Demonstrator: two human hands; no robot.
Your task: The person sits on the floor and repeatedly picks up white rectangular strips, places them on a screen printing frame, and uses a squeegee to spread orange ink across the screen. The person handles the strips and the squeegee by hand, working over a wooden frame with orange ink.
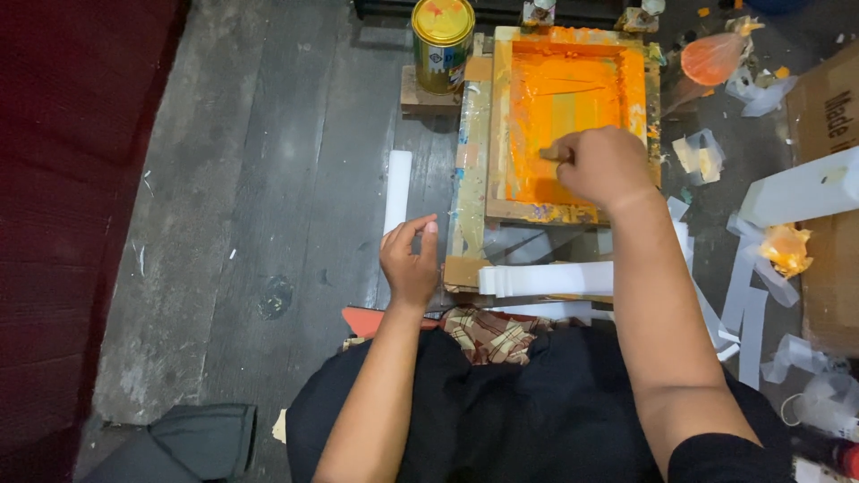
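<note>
A wooden screen-printing frame point(497, 116) lies on the floor in front of me, its mesh covered with orange ink point(564, 89). My right hand point(604, 165) is closed on a squeegee handle point(555, 154) at the near end of the inked mesh. My left hand point(410, 259) hovers just left of the frame's near corner, with its fingers loosely curled and nothing in it. A stack of white strips point(546, 278) lies just below the frame, next to my lap.
A gold paint tin point(442, 43) stands on a wooden block at the frame's far left. One white strip point(397, 188) lies left of the frame. To the right are an orange-stained plastic bag point(713, 57), paper scraps, a white block point(801, 192) and a cardboard box point(828, 107). A dark red wall point(63, 179) borders the left.
</note>
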